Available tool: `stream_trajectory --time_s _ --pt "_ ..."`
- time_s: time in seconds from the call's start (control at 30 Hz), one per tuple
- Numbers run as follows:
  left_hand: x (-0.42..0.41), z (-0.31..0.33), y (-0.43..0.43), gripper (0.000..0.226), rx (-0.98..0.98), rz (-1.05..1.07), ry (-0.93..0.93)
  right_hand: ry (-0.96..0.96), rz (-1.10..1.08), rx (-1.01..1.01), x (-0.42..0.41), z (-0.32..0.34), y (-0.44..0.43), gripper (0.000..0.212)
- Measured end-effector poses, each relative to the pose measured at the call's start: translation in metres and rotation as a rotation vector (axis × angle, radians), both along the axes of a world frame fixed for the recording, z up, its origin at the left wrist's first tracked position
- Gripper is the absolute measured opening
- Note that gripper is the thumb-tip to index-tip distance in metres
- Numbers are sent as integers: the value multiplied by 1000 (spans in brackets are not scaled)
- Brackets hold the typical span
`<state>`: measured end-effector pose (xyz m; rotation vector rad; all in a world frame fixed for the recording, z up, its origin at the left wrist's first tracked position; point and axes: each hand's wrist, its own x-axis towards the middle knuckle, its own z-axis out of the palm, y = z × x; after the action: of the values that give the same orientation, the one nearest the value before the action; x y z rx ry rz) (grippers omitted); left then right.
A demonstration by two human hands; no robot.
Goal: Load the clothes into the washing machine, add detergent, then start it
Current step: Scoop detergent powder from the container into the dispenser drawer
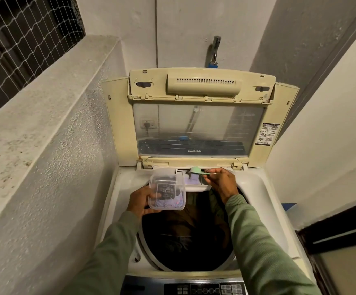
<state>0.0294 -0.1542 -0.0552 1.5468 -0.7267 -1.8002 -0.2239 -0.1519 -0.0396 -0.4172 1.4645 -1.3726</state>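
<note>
Control panel (204, 289) nearest, untouched. Clothes (185, 237) in drum, dark load. L hand (139, 202) grips clear tub (167, 191) w/ powder. R hand (221, 182) pinches green scoop (196, 170) handle, bowl over detergent tray (194, 184) at back rim. Step 2 of 3, I reckon. Next: empty scoop, shut lid (198, 128), press start.

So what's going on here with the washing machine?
A person is adding washing powder. Their left hand holds a clear plastic tub of bluish detergent powder, and their right hand pinches a green scoop over the detergent drawer at the back of the machine. The lid stands open and dark clothes already lie in the drum. Nobody is touching the control panel, so starting it is not yet done.
</note>
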Motion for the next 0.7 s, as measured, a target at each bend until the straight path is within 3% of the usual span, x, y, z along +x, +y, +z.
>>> stream_trajectory --time_s 0.3,0.37,0.47,0.53,0.7 --pt "-5 6 -3 30 -16 -3 8 198 68 -86 -2 -1 4 33" --pt "-6 6 -3 31 -20 -4 13 161 43 -95 -2 1 3 31" --pt "-7 7 -2 34 -15 18 27 -39 12 -131 -3 13 3 26" --pt "-8 9 -2 36 -21 14 33 -79 98 -135 -2 23 2 21" --pt "-15 14 -5 31 -29 -19 46 203 449 -88 16 39 -7 10"
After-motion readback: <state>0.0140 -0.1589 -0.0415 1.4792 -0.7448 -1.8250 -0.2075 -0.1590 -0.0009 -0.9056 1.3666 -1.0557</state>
